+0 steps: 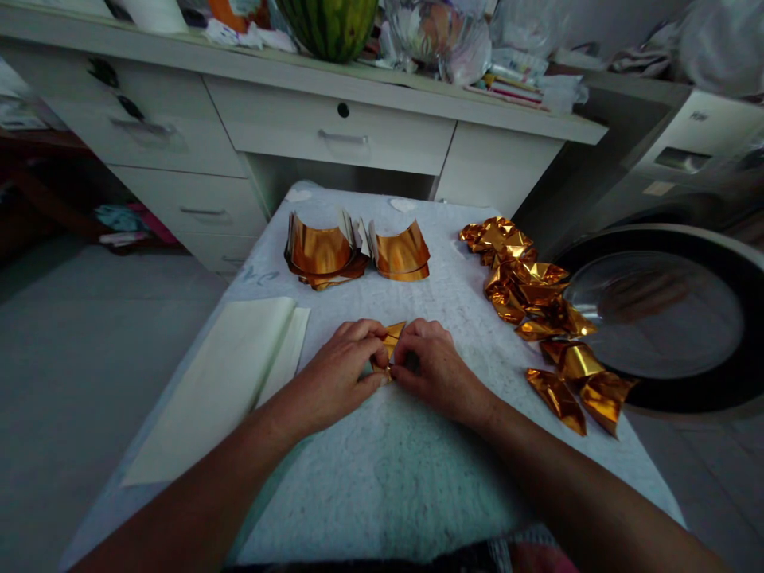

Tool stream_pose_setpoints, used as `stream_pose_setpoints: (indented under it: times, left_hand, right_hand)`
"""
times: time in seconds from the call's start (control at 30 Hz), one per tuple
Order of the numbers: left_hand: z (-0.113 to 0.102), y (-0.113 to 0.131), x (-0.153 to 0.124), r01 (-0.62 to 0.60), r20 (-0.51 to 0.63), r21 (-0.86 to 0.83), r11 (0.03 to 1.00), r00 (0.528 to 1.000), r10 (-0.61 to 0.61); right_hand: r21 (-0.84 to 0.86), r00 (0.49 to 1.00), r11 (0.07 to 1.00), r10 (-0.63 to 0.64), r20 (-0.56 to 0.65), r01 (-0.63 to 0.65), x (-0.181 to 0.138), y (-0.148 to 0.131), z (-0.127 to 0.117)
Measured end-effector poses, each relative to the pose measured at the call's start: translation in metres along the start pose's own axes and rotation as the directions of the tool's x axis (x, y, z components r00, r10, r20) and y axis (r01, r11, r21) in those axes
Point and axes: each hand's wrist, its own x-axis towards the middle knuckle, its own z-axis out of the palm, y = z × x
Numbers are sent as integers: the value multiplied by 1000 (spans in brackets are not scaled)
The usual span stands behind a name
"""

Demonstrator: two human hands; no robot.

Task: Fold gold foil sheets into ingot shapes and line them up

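Note:
Between my two hands, low over the cloth-covered table, is a small piece of gold foil paper (394,336), partly hidden by my fingers. My left hand (349,362) pinches its left side with thumb and fingers. From the right, my right hand (434,368) has its fingers closed on the other edge. Beyond my hands stand two curved stacks of gold foil sheets, a left stack (322,251) and a right stack (403,253). Along the table's right side lies a row of folded gold foil pieces (525,290), several of them overlapping.
Pale folded paper sheets (220,374) lie on the table's left. A washing machine's open round door (662,314) sits close against the right edge. Behind stands a white drawer cabinet (334,127) with a watermelon (328,24) and a glass bowl (433,28) on top.

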Motion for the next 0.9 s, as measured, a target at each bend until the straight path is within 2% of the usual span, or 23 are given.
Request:
stream_pose_setpoints:
  times: [0.53, 0.9]
  left_hand:
    - [0, 1, 2, 12, 11, 12, 1000, 1000, -12]
    - [0, 1, 1, 3, 14, 26, 1000, 1000, -4]
  right_hand:
    - [-6, 1000, 1000, -27, 3, 27, -2, 1, 0]
    - [-69, 999, 996, -54, -8, 53, -4, 2, 3]
